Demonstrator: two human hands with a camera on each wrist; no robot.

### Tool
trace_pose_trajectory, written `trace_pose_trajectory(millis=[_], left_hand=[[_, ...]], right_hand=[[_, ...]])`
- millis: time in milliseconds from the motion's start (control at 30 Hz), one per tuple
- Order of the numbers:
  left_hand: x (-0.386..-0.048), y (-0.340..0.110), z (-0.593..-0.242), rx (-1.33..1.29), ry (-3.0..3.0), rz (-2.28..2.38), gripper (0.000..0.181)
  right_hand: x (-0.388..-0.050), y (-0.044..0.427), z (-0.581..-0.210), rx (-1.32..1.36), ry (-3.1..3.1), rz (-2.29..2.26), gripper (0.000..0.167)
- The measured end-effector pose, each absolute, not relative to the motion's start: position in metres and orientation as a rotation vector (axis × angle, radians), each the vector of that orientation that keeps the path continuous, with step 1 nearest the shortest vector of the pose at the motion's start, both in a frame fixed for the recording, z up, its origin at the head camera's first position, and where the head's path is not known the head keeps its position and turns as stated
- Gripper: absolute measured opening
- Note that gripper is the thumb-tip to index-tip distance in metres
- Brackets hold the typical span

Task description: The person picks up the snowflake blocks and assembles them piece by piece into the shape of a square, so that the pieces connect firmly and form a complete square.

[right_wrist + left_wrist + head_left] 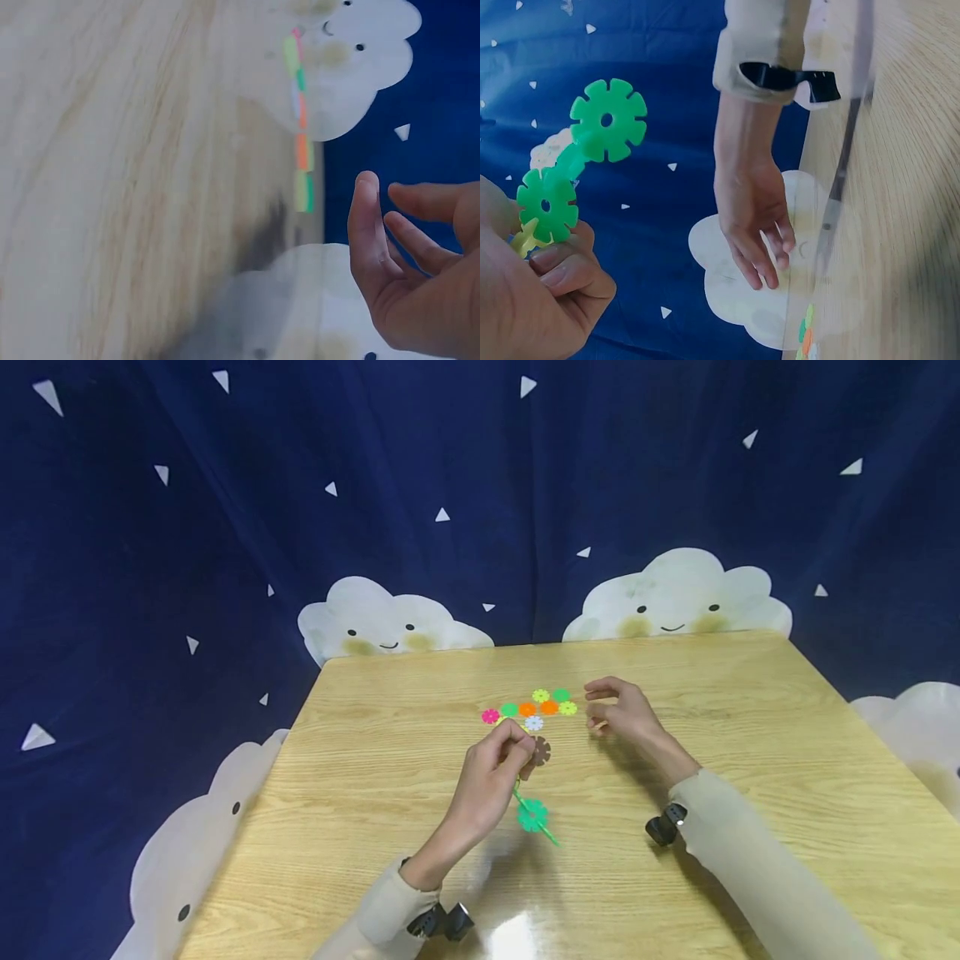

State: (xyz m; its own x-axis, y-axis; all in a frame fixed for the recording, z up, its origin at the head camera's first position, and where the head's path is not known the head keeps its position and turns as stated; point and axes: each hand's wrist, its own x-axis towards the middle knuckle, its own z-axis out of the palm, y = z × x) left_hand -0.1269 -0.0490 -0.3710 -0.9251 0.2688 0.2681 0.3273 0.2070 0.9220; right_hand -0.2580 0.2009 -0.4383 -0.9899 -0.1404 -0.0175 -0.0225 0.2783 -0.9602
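My left hand [483,777] pinches a joined chain of notched plastic discs above the table. A green disc [532,816] hangs below that hand, with another green one edge-on through it. In the left wrist view the chain shows green discs [609,120] and a yellow piece [526,238] at the fingertips. A brown disc [541,751] shows beside the left fingertips; whether it is joined to the chain I cannot tell. My right hand [628,714] hovers right of the loose discs, its fingers [365,225] loosely bent and apart, with nothing between them.
Several loose notched discs lie at the middle of the wooden table [360,760]: a pink one [491,716], an orange one [550,707], a white one [533,723], plus greens and yellows. Behind the table hangs a dark blue curtain [450,460] with clouds.
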Motion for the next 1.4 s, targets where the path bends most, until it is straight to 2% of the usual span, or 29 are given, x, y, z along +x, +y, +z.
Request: trace_pose_trajectory(millis=[267, 533, 700, 833, 1000, 1400], left_hand=[[-0.128, -0.055, -0.371, -0.605, -2.390, -1.890, 0.022], [-0.128, -0.057, -0.371, -0.615, -2.422, -1.870, 0.026], [-0.129, -0.056, -0.371, -0.619, -2.423, -1.864, 0.025], [-0.129, -0.055, -0.370, -0.616, -2.426, -1.874, 0.024], [-0.128, -0.054, -0.369, -0.605, -2.431, -1.861, 0.024], [-0.128, -0.054, -0.369, -0.591, -2.425, -1.863, 0.023]], right_hand=[[-0.278, 0.186, -0.462, -0.061, 2.401, -1.769, 0.051], [-0.286, 0.179, -0.477, -0.051, 2.511, -1.645, 0.046], [-0.292, 0.174, -0.478, -0.104, 2.751, -1.424, 0.033], [-0.294, 0.170, -0.476, -0.068, 2.903, -1.213, 0.032], [-0.294, 0.171, -0.473, -0.037, 2.943, -1.162, 0.030], [-0.296, 0.175, -0.474, -0.019, 2.885, -1.218, 0.041]])
